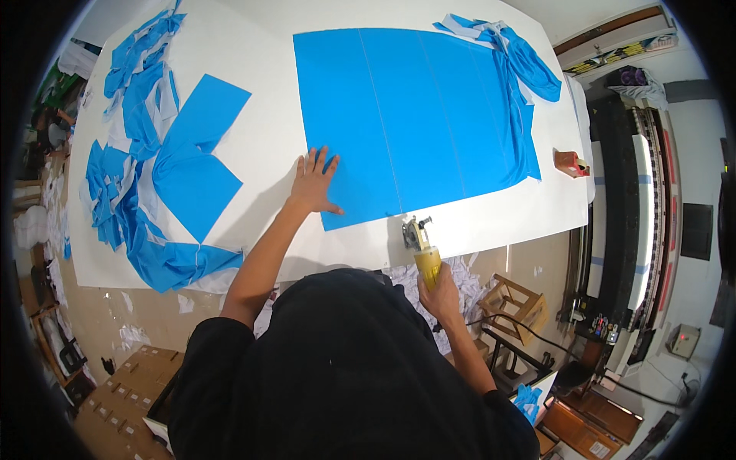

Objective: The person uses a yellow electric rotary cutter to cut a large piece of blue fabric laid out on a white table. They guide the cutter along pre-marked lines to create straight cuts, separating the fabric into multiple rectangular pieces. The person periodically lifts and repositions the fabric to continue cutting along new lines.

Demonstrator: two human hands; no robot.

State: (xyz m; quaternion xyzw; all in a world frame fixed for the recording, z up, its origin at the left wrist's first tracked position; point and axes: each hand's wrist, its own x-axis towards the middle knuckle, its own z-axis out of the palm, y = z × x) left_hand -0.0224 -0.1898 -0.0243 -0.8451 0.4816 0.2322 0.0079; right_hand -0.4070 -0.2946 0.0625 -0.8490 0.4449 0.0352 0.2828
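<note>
Surface: white cutting table spreads ahead of both my hands.
Far left: blue offcuts lie heaped, well beyond my left hand.
Left hand: fingers spread wide, flat on the blue fabric sheet at its near corner.
Right hand: wrapped around the yellow electric cutter, at the table's near edge, just short of the sheet.
Doing it well: I judge I should press firmly, keep fingers away from the blade, and follow the marked line.

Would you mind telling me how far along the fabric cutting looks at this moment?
Done: cut blue pieces and scraps lie heaped at the table's left, with trimmings at the sheet's right edge. In hand: the left hand presses the large blue sheet flat while the right hand holds a yellow electric cutter at its near edge. Left: the marked lines look uncut.
</note>
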